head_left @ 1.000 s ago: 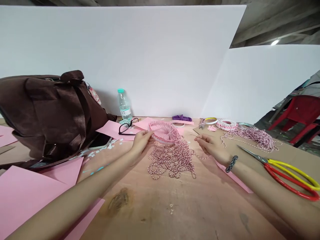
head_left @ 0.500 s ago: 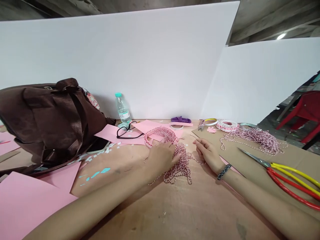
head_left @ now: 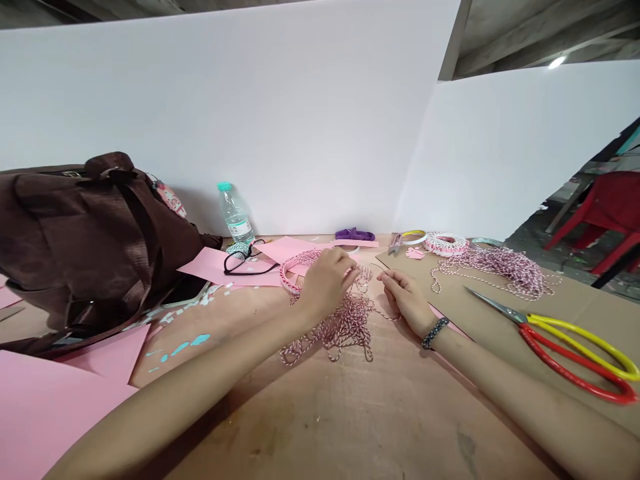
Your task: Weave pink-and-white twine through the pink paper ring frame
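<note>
My left hand (head_left: 327, 283) is over the near right side of a ring wrapped in pink-and-white cord (head_left: 289, 272), its fingers curled and partly blurred; what they hold, if anything, is hidden. Below it a loose heap of red-and-white twisted cord (head_left: 345, 327) spreads over the table. To the right, my right hand (head_left: 406, 297), with a dark beaded bracelet at the wrist, pinches a thin cord end between thumb and fingers. A strand of the cord runs from the heap to beneath this hand.
Brown bag (head_left: 75, 247), water bottle (head_left: 236, 217), glasses (head_left: 250, 261) and pink papers (head_left: 55, 407) lie left. Scissors (head_left: 515, 317), a second cord heap (head_left: 510, 270), a wrapped ring (head_left: 447, 244) and a cutter (head_left: 395, 244) sit right on cardboard. A purple band (head_left: 355, 235) lies behind.
My left hand has risen off the cord heap toward the ring, and some cord now spreads further left. My right hand keeps its pinch. The whole view has shifted slightly.
</note>
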`<state>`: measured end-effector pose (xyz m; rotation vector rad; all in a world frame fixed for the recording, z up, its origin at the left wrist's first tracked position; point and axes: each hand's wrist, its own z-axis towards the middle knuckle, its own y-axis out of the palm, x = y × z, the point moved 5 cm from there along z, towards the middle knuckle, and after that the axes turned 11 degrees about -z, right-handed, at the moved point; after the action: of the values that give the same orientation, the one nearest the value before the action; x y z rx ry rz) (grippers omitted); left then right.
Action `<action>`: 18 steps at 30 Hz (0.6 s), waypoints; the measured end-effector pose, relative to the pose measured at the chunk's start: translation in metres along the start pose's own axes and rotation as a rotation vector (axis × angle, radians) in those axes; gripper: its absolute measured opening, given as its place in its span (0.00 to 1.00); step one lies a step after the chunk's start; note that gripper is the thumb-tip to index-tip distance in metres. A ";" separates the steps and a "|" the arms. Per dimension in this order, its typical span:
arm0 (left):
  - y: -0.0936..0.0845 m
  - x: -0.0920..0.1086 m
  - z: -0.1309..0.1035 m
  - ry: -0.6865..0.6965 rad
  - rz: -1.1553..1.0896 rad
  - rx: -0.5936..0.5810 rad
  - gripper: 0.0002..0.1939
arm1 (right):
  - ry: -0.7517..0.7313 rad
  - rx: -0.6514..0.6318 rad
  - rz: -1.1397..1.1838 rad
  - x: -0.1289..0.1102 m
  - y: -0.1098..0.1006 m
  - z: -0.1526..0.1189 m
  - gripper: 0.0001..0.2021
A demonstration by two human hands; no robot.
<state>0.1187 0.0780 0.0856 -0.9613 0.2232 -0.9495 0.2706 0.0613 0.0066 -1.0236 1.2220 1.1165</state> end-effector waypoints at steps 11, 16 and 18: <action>-0.062 -0.030 -0.083 -0.128 -0.326 0.020 0.17 | -0.069 0.188 0.046 -0.010 -0.035 0.027 0.14; -0.059 -0.128 -0.063 -0.644 -0.126 -0.023 0.22 | -0.254 0.289 0.028 -0.100 -0.049 0.055 0.07; -0.049 -0.148 -0.059 -0.718 -0.100 -0.206 0.24 | -0.522 0.295 0.063 -0.158 -0.048 0.048 0.07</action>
<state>-0.0302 0.1456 0.0554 -1.4526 -0.3426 -0.6248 0.3248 0.0872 0.1683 -0.4317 0.9579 1.1199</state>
